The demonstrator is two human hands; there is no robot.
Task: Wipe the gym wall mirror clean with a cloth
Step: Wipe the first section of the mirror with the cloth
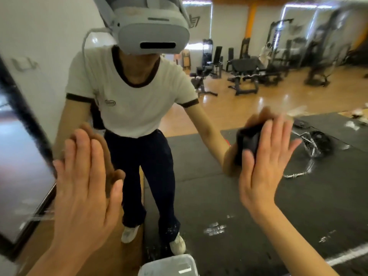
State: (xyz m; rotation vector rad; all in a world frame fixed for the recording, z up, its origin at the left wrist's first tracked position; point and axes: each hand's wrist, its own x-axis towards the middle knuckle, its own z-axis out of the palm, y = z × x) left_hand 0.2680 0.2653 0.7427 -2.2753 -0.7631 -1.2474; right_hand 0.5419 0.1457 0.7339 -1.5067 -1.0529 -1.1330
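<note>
Two bare hands pressed flat against a large gym wall mirror (249, 196) filled the foreground. On the left, the left hand (85, 180) lay released — fingers straight and together, palm on the glass, holding nothing. On the right, the right hand (264, 156) pressed a crumpled black cloth (248, 140) against the mirror with straight, spread fingers; the cloth bunched out beside the fingers and thumb. White smears (215, 229) marked the glass low down, below the right hand. In the reflection stood the person in a white dark-trimmed T-shirt (135, 96), dark trousers and a pale grey headset (151, 30), with black weight machines (247, 74) on a wooden floor behind — blurred. Part of a light grey plastic container (169, 265) showed at the bottom edge.
</note>
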